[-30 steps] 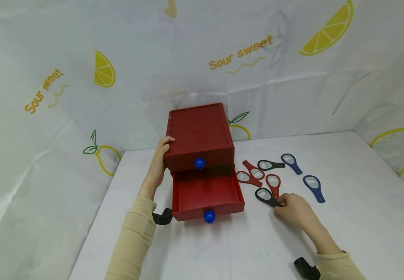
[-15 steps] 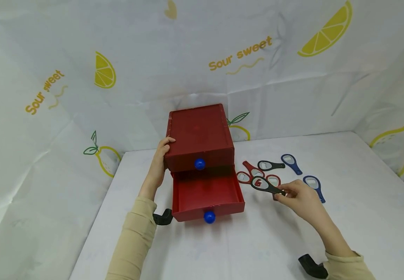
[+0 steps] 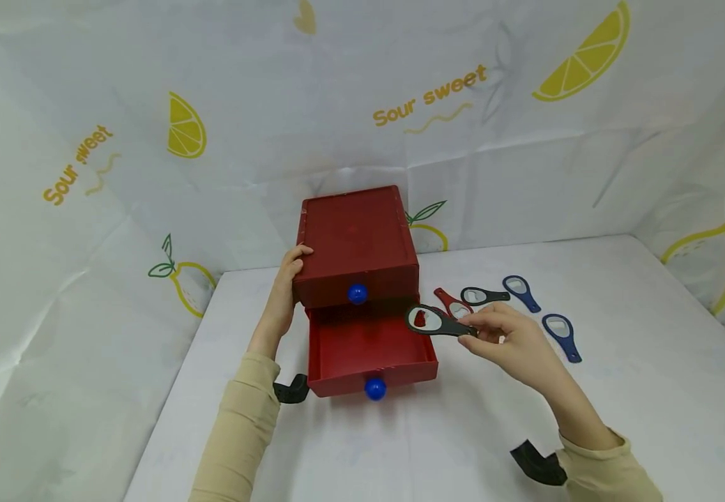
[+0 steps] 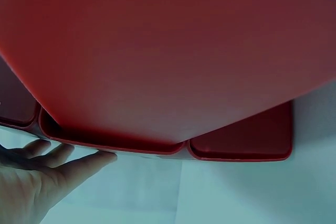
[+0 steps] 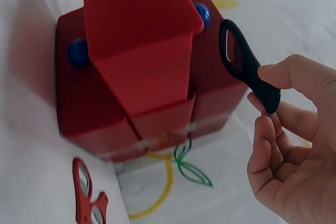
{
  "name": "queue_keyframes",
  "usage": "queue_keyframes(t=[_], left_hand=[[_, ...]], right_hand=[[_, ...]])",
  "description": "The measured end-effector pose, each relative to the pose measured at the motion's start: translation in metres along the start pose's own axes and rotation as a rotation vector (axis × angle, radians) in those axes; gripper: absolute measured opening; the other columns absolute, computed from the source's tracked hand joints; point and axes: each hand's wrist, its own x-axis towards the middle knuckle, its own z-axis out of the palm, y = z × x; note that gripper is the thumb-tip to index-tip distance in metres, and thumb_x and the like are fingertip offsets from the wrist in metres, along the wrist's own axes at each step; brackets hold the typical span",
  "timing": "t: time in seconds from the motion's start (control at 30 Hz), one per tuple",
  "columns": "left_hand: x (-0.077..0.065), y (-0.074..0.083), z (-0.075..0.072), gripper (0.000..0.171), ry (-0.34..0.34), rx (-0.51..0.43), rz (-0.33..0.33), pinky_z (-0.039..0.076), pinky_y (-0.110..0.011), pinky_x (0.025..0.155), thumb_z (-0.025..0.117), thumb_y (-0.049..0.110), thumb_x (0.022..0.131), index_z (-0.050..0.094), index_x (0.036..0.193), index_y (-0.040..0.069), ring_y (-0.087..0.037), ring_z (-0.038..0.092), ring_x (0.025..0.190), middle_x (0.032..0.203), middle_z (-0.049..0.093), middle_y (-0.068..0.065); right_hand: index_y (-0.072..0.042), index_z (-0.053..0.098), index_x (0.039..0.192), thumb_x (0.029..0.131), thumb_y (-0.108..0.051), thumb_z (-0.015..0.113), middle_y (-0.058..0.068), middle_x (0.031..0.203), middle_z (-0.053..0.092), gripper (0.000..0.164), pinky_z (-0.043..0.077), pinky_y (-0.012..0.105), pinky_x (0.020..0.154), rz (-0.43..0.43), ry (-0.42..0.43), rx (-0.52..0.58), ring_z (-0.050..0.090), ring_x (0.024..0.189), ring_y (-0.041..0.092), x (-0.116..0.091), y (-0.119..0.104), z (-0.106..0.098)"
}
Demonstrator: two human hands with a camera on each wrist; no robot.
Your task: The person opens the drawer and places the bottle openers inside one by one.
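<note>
In the head view my right hand (image 3: 508,341) pinches a black bottle opener (image 3: 426,320) by its handle end, between thumb and fingers. Its ring overlaps the right wall of the pulled-out drawer (image 3: 362,348), whose visible floor is bare. The right wrist view also shows this opener (image 5: 239,51), held in the air beside the red cabinet (image 5: 215,66). My left hand (image 3: 285,289) lies against the left side of the cabinet (image 3: 356,233), fingertips over its top edge. Extended fingers of the left hand (image 4: 47,174) touch that side in the left wrist view.
Right of the cabinet lie a red opener (image 3: 453,304), a black opener (image 3: 484,296) and two blue openers, one farther back (image 3: 521,291), one nearer (image 3: 562,336). My right hand hides part of that group. A lemon-print sheet (image 3: 275,139) hangs behind the white table (image 3: 450,432).
My right hand has lifted the black bottle opener off the table and carried it left to the pulled-out drawer. The left hand and cabinet have stayed in place.
</note>
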Motion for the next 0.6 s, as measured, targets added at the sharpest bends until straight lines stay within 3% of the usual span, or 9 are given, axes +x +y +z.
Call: queue_keyframes(t=[0.2,0.43,0.6], left_hand=[[0.000,-0.001,-0.001,0.029,0.005,-0.002,-0.004,0.037,-0.034,0.076,0.028,0.038,0.093,0.041,0.118,0.034,-0.024,0.042,0.105,0.138,0.029,-0.003],[0.000,-0.001,0.000,0.029,0.004,-0.003,-0.008,0.037,-0.034,0.077,0.028,0.038,0.093,0.041,0.118,0.034,-0.024,0.042,0.105,0.138,0.030,-0.003],[0.000,0.000,0.000,0.029,0.008,-0.004,-0.001,0.036,-0.035,0.078,0.028,0.039,0.092,0.041,0.118,0.034,-0.024,0.042,0.106,0.138,0.030,-0.003]], right_hand=[[-0.013,0.072,0.093,0.076,-0.012,0.074,-0.001,0.080,0.053,0.017,0.041,0.021,0.063,-0.067,-0.087,-0.001,0.048,0.075,0.010,0.019,-0.016,0.021],[-0.013,0.072,0.091,0.075,-0.015,0.072,-0.004,0.082,0.054,0.016,0.041,0.020,0.059,-0.130,-0.183,-0.111,0.048,0.075,0.008,0.033,-0.032,0.042],[-0.014,0.074,0.089,0.074,-0.020,0.073,-0.005,0.080,0.056,0.016,0.039,0.022,0.063,-0.244,-0.210,-0.257,0.049,0.076,0.008,0.042,-0.041,0.056]])
